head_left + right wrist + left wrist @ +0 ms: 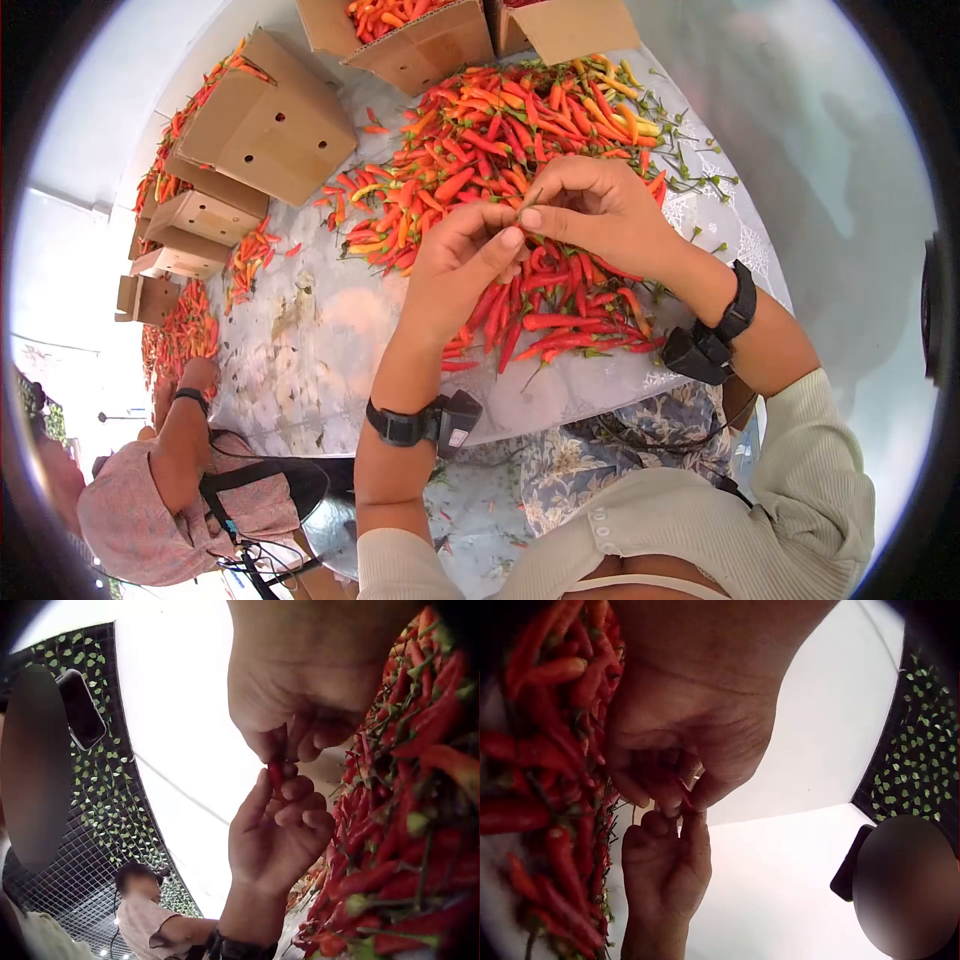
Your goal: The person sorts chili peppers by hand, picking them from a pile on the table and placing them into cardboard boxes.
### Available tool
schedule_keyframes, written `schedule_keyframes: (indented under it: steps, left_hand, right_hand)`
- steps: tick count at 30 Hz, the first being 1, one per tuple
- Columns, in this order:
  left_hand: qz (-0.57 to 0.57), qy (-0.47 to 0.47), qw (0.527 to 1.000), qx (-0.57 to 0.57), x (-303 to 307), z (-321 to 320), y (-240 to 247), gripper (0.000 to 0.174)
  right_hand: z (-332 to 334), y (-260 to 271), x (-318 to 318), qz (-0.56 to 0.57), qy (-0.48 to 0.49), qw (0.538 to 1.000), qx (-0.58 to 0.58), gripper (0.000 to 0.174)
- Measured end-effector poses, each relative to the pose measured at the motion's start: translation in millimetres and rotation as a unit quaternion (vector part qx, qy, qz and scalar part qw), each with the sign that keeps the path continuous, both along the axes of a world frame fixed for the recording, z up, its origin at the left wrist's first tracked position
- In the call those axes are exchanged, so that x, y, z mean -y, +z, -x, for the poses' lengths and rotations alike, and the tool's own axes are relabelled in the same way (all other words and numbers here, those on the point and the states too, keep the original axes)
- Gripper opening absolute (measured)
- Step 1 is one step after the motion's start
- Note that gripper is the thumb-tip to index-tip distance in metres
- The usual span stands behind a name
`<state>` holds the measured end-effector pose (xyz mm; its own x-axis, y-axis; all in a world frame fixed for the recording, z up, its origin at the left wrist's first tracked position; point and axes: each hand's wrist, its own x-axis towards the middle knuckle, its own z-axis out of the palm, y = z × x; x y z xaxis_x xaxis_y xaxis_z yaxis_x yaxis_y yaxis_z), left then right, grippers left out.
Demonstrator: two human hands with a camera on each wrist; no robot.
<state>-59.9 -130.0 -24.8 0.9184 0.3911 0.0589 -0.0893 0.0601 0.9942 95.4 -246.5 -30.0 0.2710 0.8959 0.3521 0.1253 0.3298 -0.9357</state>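
Both hands meet over the heap of chillies, fingertips close together. My left hand (pixel 452 268) pinches a small red chilli (pixel 276 775) between thumb and curled fingers; most of it is hidden by the fingers. At its end, my right hand (pixel 605 212) pinches with thumb and forefinger, where a bit of green stem (pixel 526 205) shows in the head view. In the left wrist view the chilli (pixel 686 796) is a thin red sliver between the two sets of fingertips. Below and behind the hands lies the large pile of red, orange and yellow chillies (pixel 470 150).
Cardboard boxes of chillies (pixel 270 130) line the table's far left, with another box (pixel 425 50) at the back. Loose green stems (pixel 715 180) lie along the right edge of the patterned tablecloth (pixel 340 340). At lower left, another person (pixel 160 500) reaches into a second pile (pixel 190 330).
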Motion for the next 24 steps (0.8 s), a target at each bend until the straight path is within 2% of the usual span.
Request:
schedule_keyframes:
  steps: [2, 4, 13, 16, 19, 22, 24]
  left_hand:
    - [-0.005, -0.007, 1.0, -0.004, -1, -1, -1, 0.015]
    - [-0.008, -0.012, 1.0, -0.005, 0, -3, -2, 0.014]
    - [0.012, -0.009, 1.0, -0.01, 2, -1, 5, 0.011]
    - [-0.035, 0.052, 0.995, -0.072, -5, 5, 11, 0.013]
    - [-0.219, 0.071, 0.963, -0.142, -22, 18, 19, 0.014]
    - [-0.379, -0.043, 0.893, -0.239, -23, 32, 35, 0.017]
    - [-0.435, -0.02, 0.874, -0.215, -23, 34, 21, 0.021]
  right_hand:
    - [1, 0, 0, -0.043, -0.045, 0.993, 0.102, 0.008]
    - [2, 1, -1, -0.119, -0.108, 0.957, 0.24, 0.009]
    - [8, 1, -2, -0.184, -0.246, 0.881, 0.36, 0.008]
    - [3, 3, -3, -0.159, -0.307, 0.888, 0.304, 0.008]
    - [-3, 2, -3, -0.09, -0.327, 0.908, 0.246, 0.011]
    - [-8, -6, -6, -0.083, -0.326, 0.905, 0.261, 0.013]
    - [-7, -6, -7, -0.078, -0.315, 0.905, 0.274, 0.013]
